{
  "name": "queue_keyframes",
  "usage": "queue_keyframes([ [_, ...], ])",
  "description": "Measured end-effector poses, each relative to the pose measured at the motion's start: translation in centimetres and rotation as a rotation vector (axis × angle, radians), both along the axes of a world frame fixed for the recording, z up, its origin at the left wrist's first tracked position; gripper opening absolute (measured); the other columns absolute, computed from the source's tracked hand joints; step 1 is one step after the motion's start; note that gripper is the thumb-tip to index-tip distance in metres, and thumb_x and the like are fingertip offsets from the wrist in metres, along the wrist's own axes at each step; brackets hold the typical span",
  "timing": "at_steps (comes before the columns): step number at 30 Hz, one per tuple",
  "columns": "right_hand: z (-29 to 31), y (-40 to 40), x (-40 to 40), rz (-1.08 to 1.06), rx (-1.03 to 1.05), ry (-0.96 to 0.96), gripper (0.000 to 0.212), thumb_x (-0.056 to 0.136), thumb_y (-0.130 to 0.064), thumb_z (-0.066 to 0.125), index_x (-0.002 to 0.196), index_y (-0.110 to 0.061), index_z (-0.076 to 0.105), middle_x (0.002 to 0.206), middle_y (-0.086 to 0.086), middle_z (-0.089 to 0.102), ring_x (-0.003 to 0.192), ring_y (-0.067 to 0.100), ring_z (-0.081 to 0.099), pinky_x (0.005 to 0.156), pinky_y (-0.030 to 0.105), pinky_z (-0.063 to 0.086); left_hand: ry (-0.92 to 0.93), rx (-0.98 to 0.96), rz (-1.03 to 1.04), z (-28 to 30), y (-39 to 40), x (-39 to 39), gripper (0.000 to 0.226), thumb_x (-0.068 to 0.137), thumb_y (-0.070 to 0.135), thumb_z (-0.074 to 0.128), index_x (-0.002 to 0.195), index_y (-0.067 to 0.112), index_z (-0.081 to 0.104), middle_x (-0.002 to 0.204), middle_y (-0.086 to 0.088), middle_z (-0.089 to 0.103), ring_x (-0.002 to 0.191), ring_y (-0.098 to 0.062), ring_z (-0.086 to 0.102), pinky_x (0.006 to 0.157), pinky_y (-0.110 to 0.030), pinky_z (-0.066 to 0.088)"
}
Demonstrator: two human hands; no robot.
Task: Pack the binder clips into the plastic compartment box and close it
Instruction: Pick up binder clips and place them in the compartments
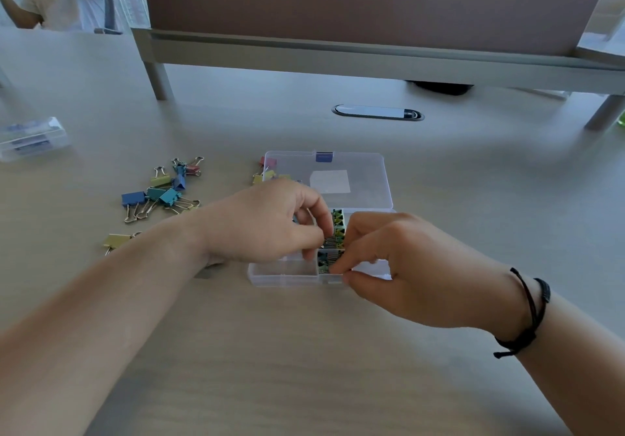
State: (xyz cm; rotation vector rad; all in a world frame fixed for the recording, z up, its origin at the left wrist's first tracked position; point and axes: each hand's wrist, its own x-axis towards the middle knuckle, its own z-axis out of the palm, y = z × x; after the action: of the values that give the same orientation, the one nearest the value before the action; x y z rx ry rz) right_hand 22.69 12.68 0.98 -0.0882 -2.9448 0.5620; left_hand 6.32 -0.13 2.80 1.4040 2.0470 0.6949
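Observation:
A clear plastic compartment box [282,275] lies open on the table, its lid [365,168] folded back with a blue latch. Its middle compartments hold small coloured binder clips [337,220]; the front left compartment looks bare. My left hand [267,220] hovers over the box's left half, fingertips pinched down among the small clips. My right hand [402,266] covers the right half, thumb and forefinger pinched at the clips in the front middle compartment. Larger loose binder clips [159,192] lie scattered to the left, one yellow clip [116,241] by my left forearm.
More clips [265,173] lie behind the box's left side. A second clear plastic box [32,138] sits at the far left. A desk partition on legs [338,53] and a cable grommet [377,112] are behind. A person sits at the back left.

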Motion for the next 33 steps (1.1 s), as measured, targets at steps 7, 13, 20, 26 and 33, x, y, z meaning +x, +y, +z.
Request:
queue_keyframes([
  [7, 0.5, -0.6, -1.3, -0.149, -0.394, 0.355, 0.002, 0.085, -0.028, 0.073, 0.086, -0.028, 0.073, 0.063, -0.007, 0.058, 0.052, 0.014, 0.049, 0.05, 0.025, 0.042, -0.685, 0.187, 0.286, 1.2, 0.1, 0.4, 0.014, 0.098, 0.01, 0.04, 0.105, 0.013, 0.051, 0.08, -0.012, 0.059, 0.05, -0.014, 0.024, 0.047, -0.024, 0.015],
  [13, 0.9, -2.6, -4.2, -0.195, -0.305, 0.32, 0.013, 0.085, -0.022, 0.073, 0.092, -0.033, 0.073, 0.074, -0.009, 0.058, 0.06, 0.006, 0.05, 0.057, 0.012, 0.037, -0.682, 0.235, 0.307, 0.7, 0.5, 0.9, 0.018, 0.1, 0.029, 0.04, 0.104, 0.014, 0.05, 0.084, -0.011, 0.043, 0.048, -0.014, 0.024, 0.05, -0.022, 0.016],
  [20, 2.7, -1.9, -6.5, -0.19, -0.435, 0.173, 0.006, 0.084, -0.014, 0.073, 0.085, -0.019, 0.073, 0.054, -0.024, 0.058, 0.049, -0.003, 0.052, 0.052, 0.007, 0.036, -0.668, 0.277, 0.354, 0.6, 0.7, -0.4, 0.03, 0.099, 0.038, 0.041, 0.11, 0.012, 0.049, 0.086, -0.009, 0.041, 0.05, -0.015, 0.025, 0.046, -0.02, 0.022],
  [26, 2.4, -1.5, -7.7, -0.255, -0.546, 0.212, 0.012, 0.08, -0.013, 0.078, 0.078, -0.022, 0.071, 0.068, -0.006, 0.071, 0.054, -0.001, 0.06, 0.056, 0.012, 0.044, -0.83, 0.283, 0.504, 0.8, 0.7, -1.5, 0.012, 0.092, 0.018, 0.049, 0.098, 0.011, 0.057, 0.077, -0.009, 0.047, 0.05, -0.014, 0.041, 0.051, -0.027, 0.024],
  [33, 2.5, -0.7, -8.1, -0.359, -0.67, 0.233, 0.014, 0.079, -0.014, 0.079, 0.087, -0.021, 0.07, 0.067, 0.0, 0.072, 0.057, 0.018, 0.068, 0.064, 0.034, 0.059, -1.213, 0.201, 0.363, 0.8, -0.7, -4.5, 0.024, 0.09, 0.003, 0.048, 0.114, 0.004, 0.052, 0.093, -0.015, 0.054, 0.074, -0.018, 0.058, 0.05, -0.022, 0.037],
])
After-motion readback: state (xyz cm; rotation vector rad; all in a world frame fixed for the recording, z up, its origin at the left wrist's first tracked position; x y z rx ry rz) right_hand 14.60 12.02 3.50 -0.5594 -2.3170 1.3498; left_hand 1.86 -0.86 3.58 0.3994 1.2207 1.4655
